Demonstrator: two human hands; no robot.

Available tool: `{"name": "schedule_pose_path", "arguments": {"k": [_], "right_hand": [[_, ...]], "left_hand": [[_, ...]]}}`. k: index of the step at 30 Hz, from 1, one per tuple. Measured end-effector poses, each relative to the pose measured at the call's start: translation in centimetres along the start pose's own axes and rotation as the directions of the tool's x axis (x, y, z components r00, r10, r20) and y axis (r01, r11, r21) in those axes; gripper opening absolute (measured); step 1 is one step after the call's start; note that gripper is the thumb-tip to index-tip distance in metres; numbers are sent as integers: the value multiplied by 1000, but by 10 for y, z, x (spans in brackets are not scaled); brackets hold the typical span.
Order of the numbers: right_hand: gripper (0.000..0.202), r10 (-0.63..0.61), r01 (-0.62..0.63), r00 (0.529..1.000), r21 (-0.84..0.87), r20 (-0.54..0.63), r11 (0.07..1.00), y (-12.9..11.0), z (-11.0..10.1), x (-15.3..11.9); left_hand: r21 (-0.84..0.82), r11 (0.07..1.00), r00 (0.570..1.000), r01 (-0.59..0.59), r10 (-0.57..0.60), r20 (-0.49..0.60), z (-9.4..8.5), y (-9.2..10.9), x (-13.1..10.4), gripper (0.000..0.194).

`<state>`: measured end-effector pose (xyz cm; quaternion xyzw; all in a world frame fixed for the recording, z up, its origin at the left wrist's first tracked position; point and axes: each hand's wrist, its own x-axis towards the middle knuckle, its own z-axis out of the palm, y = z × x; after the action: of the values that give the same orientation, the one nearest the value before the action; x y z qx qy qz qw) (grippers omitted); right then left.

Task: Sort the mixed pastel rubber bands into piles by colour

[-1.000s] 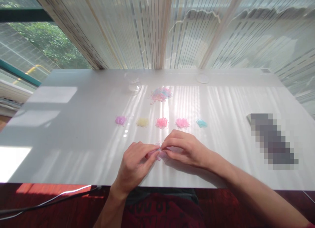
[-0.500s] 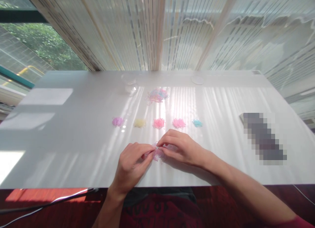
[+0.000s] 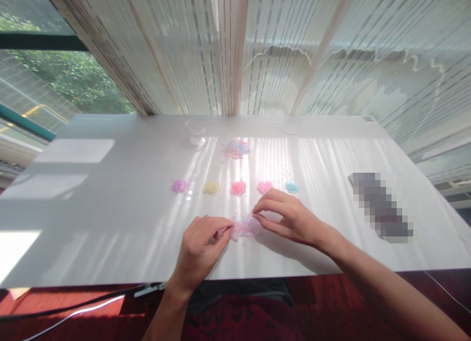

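A loose pile of small pastel elastic bands (image 3: 244,227), mostly pink and lilac, lies on the table between my hands. My left hand (image 3: 204,245) pinches thumb and forefinger together at the pile's left edge. At the upper right edge of the same pile, my right hand (image 3: 290,216) is also closed in a pinch. Whatever the fingertips hold is too small to make out. Beyond them runs a row of single-colour band piles: purple (image 3: 180,186), yellow (image 3: 211,187), coral (image 3: 238,188), pink (image 3: 264,186) and blue (image 3: 292,187). My right hand's knuckles come close to the pink pile.
A mixed pile of bands (image 3: 236,149) lies farther back on the white table (image 3: 121,223). Behind it stand a clear container (image 3: 198,137) and a clear round lid (image 3: 290,129). A blurred-out dark object (image 3: 382,208) lies on the right. Striped curtains (image 3: 176,51) hang along the back edge.
My right hand has moved right, away from my left fingertips, uncovering more of the near pile. My left hand stays pinched at the left. The view has shifted slightly.
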<state>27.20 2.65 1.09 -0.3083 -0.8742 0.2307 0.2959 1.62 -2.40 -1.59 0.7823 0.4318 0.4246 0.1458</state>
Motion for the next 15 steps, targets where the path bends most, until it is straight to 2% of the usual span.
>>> {"name": "schedule_pose_path", "arguments": {"k": [1,3,5,7,10,15], "right_hand": [[8,24,-26,999,-28,-49,999,2,-7,-5],[7,138,-154,974,-78,-181,985,8,-21,-19],[5,233,-278,924,-114,-304,954,19,-34,-36],[7,317,-386,870,-123,-378,914,30,-42,-52],[11,429,-510,811,-121,-399,852,44,-45,-67],[14,436,-518,801,-111,-410,848,50,-39,-68]], "left_hand": [[0,1000,1000,1,-1,-3,0,0,0,14],[-5,1000,1000,2,-2,-11,1,0,-1,14],[-9,1000,1000,-1,1,-18,2,0,-1,13],[-10,1000,1000,-6,6,-20,3,-1,-1,13],[-7,1000,1000,-15,15,-15,3,-1,0,12],[-7,1000,1000,-16,16,-10,2,-1,0,13]]}}
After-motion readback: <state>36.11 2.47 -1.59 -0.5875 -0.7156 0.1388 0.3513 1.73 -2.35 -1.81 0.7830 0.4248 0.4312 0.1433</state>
